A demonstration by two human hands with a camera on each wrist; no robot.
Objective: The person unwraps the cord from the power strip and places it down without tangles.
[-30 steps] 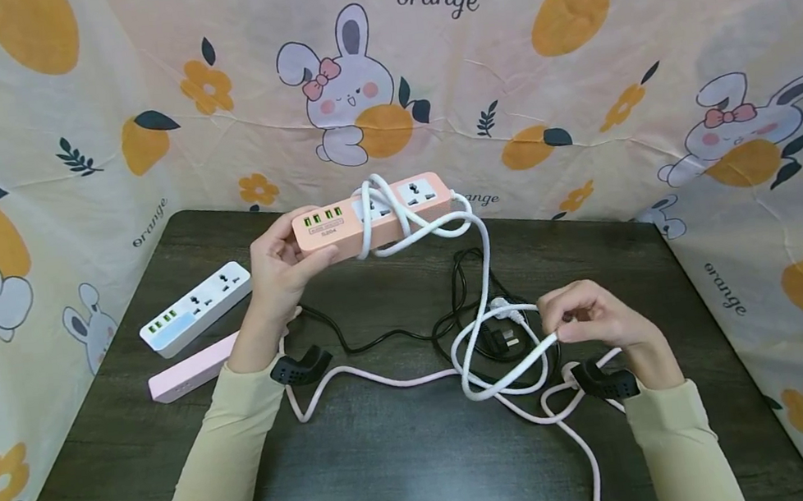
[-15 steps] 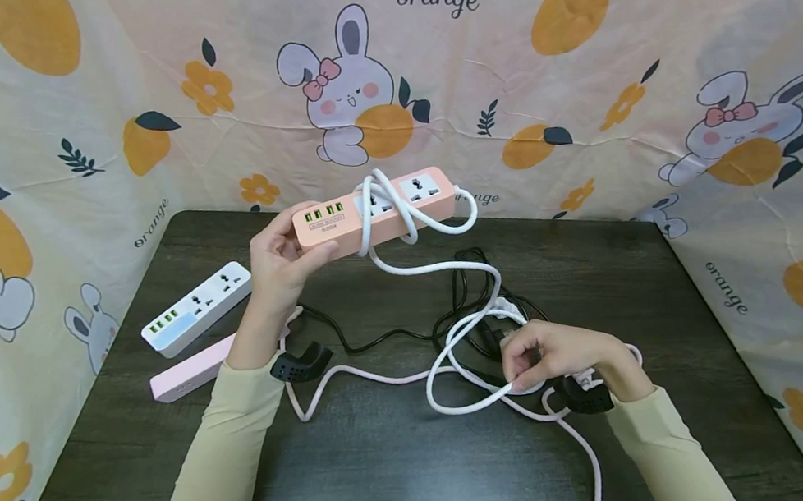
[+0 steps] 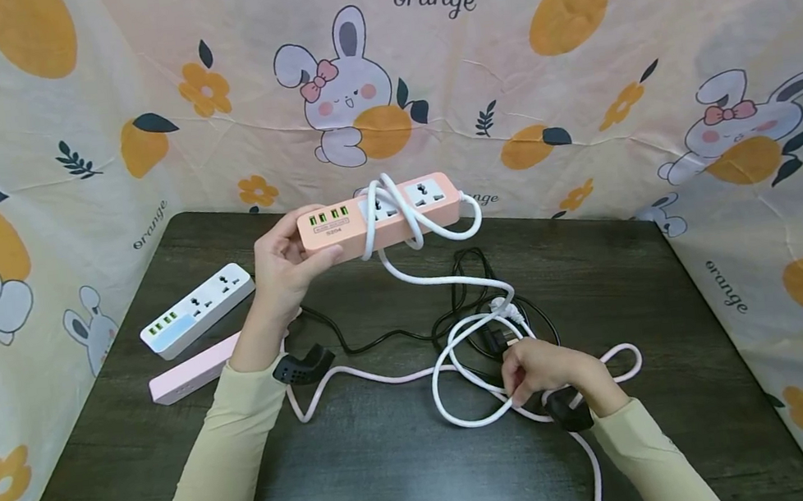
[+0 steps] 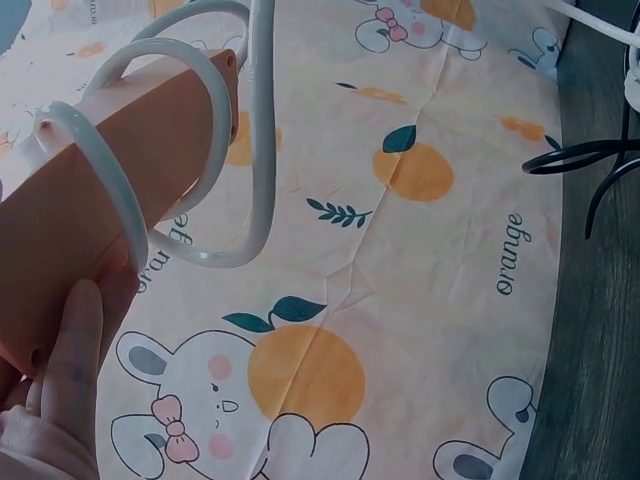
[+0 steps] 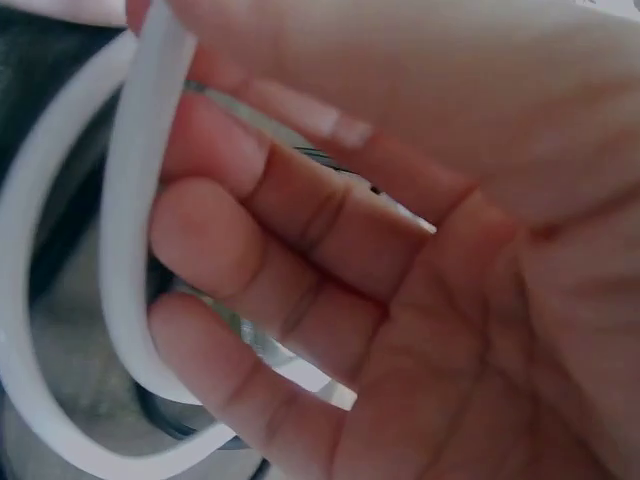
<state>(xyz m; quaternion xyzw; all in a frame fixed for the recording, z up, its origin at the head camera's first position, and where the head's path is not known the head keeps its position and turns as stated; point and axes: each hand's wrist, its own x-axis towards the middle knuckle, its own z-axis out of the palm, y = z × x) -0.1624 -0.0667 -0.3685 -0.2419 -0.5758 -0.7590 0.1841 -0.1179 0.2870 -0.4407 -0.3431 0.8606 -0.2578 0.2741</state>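
Note:
Raised above the table, a peach-coloured power strip [image 3: 347, 228] is gripped at its left end, the USB-port end, by my left hand [image 3: 286, 255]. Its white cord [image 3: 450, 280] wraps round the strip's middle and then hangs down to loose loops on the table. My right hand [image 3: 545, 370] pinches that cord low over the table, right of centre. In the right wrist view the cord [image 5: 130, 220] passes between thumb and curled fingers. The left wrist view shows the underside of the strip [image 4: 110, 170] with cord loops around it. A white plug [image 3: 507, 310] lies behind the right hand.
At the left lie a white power strip [image 3: 196, 311] and a pink power strip [image 3: 195, 371]. The pink strip's cord [image 3: 386, 380] crosses the table rightward, under the white loops. A black cord [image 3: 399, 332] with a black plug [image 3: 495, 339] lies tangled behind. Patterned cloth [image 3: 455, 71] surrounds the table.
My right hand has moved left and down with the white cord. The cord has come off the strip's right end side and now hangs from its middle. The left hand stays nearly still.

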